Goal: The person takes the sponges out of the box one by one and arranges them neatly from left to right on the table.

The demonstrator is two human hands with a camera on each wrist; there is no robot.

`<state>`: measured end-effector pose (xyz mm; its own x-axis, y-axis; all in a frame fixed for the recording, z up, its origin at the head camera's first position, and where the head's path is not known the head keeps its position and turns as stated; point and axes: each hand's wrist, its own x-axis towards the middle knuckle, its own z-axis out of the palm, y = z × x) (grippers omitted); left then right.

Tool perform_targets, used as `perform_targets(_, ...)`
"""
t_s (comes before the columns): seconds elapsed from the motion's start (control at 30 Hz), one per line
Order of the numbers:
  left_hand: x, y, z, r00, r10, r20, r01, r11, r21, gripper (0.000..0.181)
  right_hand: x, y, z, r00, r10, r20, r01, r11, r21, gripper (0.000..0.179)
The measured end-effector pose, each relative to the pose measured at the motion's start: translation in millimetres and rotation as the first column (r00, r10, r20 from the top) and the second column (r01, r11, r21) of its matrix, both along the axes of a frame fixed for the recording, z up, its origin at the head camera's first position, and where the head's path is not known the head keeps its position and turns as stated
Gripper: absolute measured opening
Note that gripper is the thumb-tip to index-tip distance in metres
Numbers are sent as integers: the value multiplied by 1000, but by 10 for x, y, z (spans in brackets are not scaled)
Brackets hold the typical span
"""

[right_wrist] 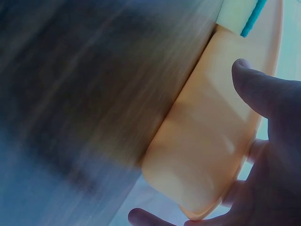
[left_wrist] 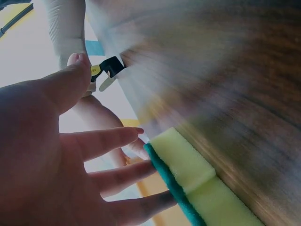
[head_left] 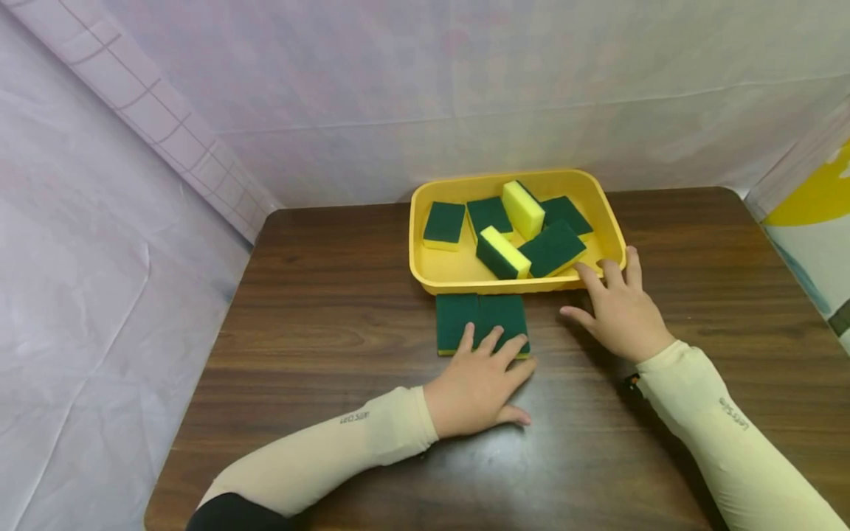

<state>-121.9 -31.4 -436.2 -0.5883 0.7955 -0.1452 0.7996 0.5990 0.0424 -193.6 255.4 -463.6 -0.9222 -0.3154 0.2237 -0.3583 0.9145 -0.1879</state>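
Two flat sponges point(head_left: 485, 311), dark green scouring layer up and bright yellow foam beneath, lie edge to edge at the centre of the head frame on the wood-grain surface point(head_left: 319, 295), just below a yellow tray point(head_left: 458, 286) with six more inside. The left hand point(head_left: 474, 387) has its grip spread, fingertips over their lower part, while the right hand point(head_left: 627, 317), grip likewise spread, reaches over the tray's lower-right rim. Lettering on the right sleeve point(head_left: 704, 420) seems to read "Let's Slim"; the left sleeve's point(head_left: 332, 450) is unclear.

Room left of paired sponges point(head_left: 479, 315); tray wall point(head_left: 465, 288) beyond.
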Motion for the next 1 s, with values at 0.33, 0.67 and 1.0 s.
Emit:
perform_targets(0.33,-39,-13,-10,1000,0,16,0,1000,17,79,-1,-12,10,1000,-3,7,3,1000,-2,80)
perform_targets(0.67,-60,-17,-13,1000,6,16,-6,1000,16,77,-2,-12,18,1000,-7,15,7,1000,4,80)
perform_targets(1.0,-80,-33,-25,1000,4,20,-5,1000,25,75,3,-10,19,1000,-5,18,5,1000,3,80)
